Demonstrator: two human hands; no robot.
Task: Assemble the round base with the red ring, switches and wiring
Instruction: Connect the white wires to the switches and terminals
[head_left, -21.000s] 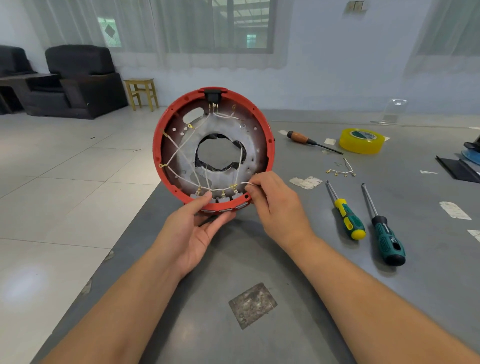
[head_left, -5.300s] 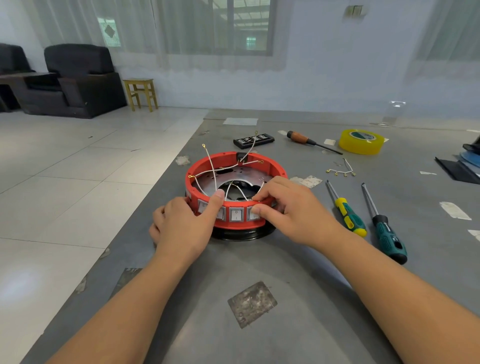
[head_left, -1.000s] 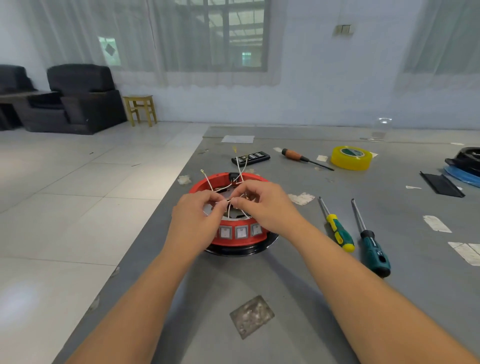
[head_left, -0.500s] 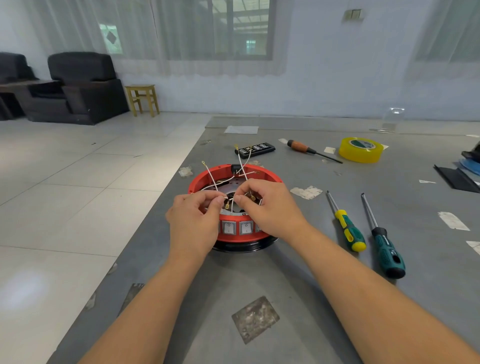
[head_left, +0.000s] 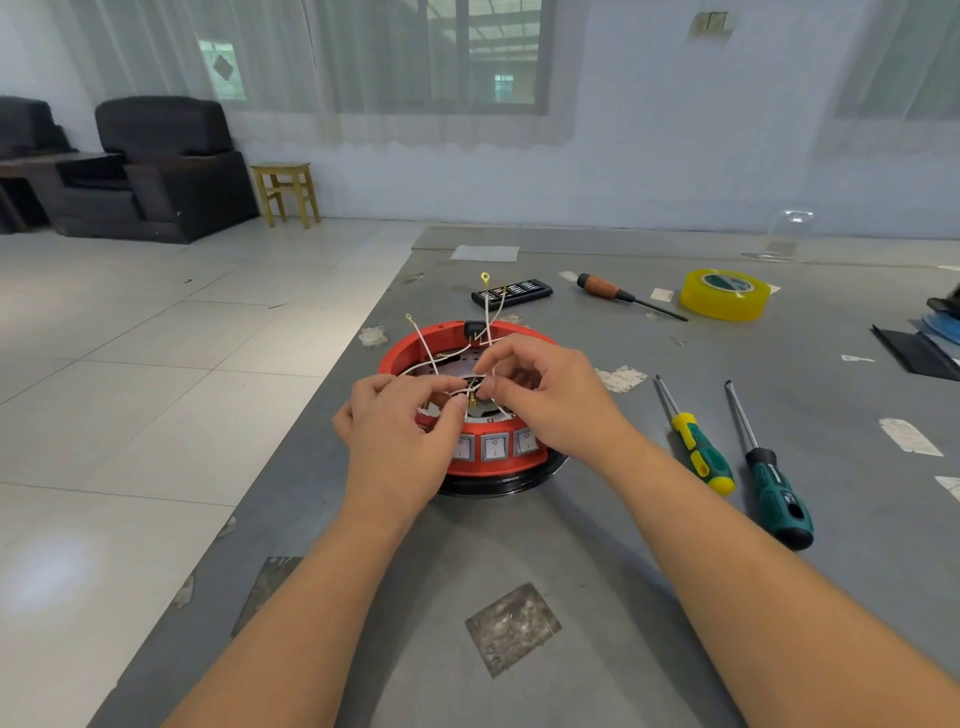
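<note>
Base (head_left: 470, 462) now flat on worktop (head_left: 571, 571), no longer held up on edge. Both hands moved from the switches (head_left: 493, 447) up over the ring. Left hand (head_left: 400, 436) and right hand (head_left: 545, 395) fingers pinch wires (head_left: 426, 345) at a terminal; wiring stage, several leads loose.
</note>
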